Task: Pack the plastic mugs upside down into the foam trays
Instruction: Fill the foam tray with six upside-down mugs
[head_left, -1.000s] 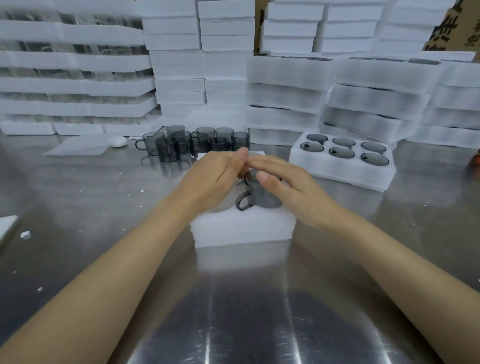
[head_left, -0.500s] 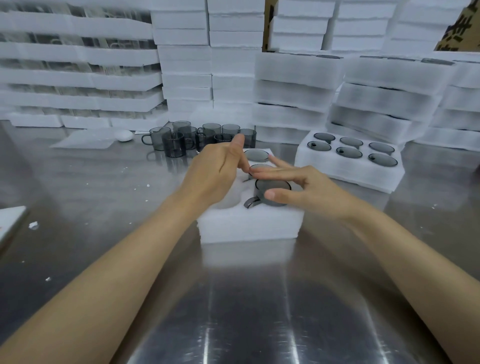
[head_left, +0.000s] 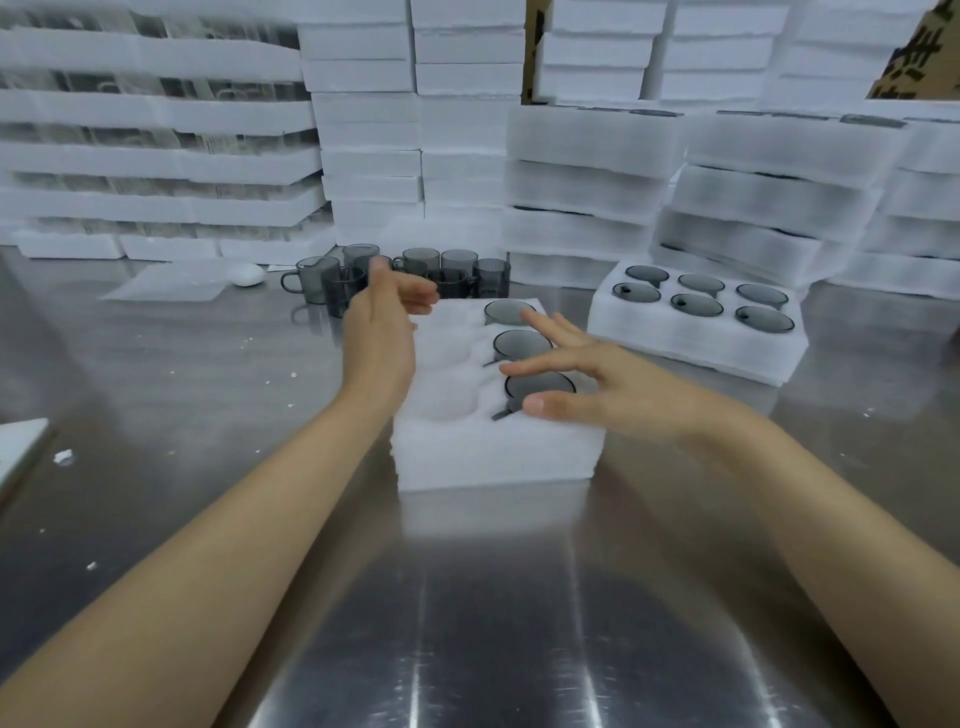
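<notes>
A white foam tray (head_left: 493, 457) lies on the steel table before me. Its right column holds three smoky grey mugs upside down: a near mug (head_left: 540, 388), a middle mug (head_left: 521, 344) and a far mug (head_left: 506, 312). The left column's pockets are bare. My right hand (head_left: 597, 384) hovers over the near mug with fingers spread and straight, holding nothing. My left hand (head_left: 384, 332) is raised at the tray's far left corner, fingers straight, empty. Behind it stands a cluster of loose upright mugs (head_left: 415, 270).
A filled foam tray (head_left: 696, 343) with several inverted mugs sits at right. Stacks of foam trays (head_left: 587, 192) wall off the back of the table. A flat foam sheet (head_left: 166, 283) and a white oval object (head_left: 247, 274) lie at back left. Foam crumbs dot the steel.
The right hand has let go of the near mug, now seated in its pocket, and lifted with fingers spread. The left hand has drawn away towards the loose mugs.
</notes>
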